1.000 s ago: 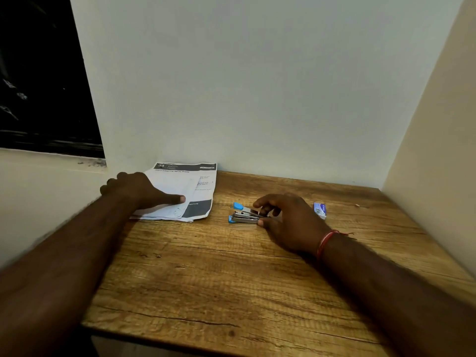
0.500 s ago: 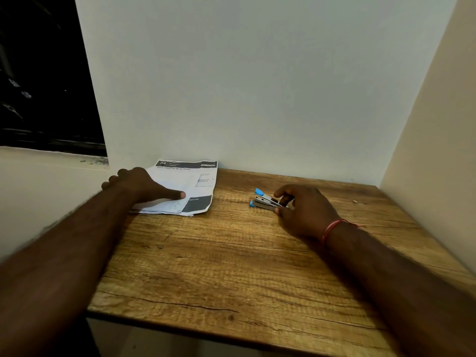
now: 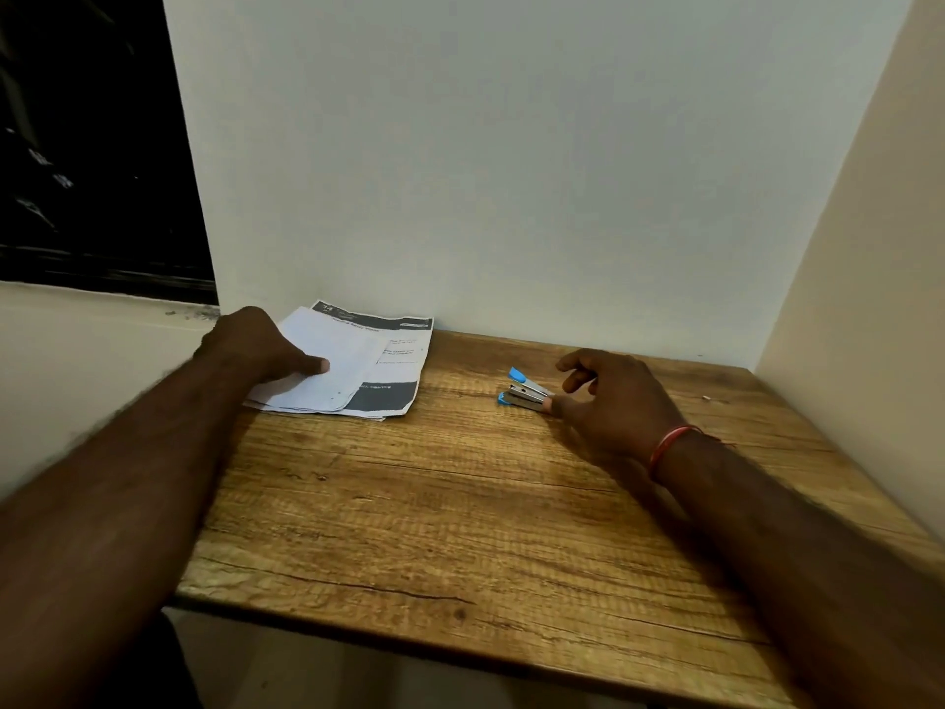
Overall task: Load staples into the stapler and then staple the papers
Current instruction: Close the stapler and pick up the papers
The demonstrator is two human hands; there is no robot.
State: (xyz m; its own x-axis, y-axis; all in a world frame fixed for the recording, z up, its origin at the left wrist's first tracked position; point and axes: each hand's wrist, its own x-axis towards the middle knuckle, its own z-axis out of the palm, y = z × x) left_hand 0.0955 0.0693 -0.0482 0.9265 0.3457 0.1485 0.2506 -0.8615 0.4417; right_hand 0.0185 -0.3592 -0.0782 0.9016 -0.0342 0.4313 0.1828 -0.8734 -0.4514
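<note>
A stack of printed papers [image 3: 388, 360] lies at the back left of the wooden table [image 3: 460, 504]. My left hand [image 3: 255, 345] grips the stack's left edge, thumb flat on the top sheet, fingers hidden at the edge. A small blue and metal stapler [image 3: 524, 394] lies on the table right of the papers, its jaws slightly apart and pointing left. My right hand [image 3: 613, 396] is at the stapler's rear end. Its thumb tip touches that end, and the fingers hover loosely spread just above it without closing round it.
White walls close the table at the back and on the right. A tiny pale scrap [image 3: 707, 398] lies near the right wall. A dark window [image 3: 92, 145] and a pale ledge [image 3: 76, 340] are on the left. The table's front edge is near me.
My right hand carried the stapler to the right and farther back, set it down, and loosened its fingers off it. My left hand stayed on the papers.
</note>
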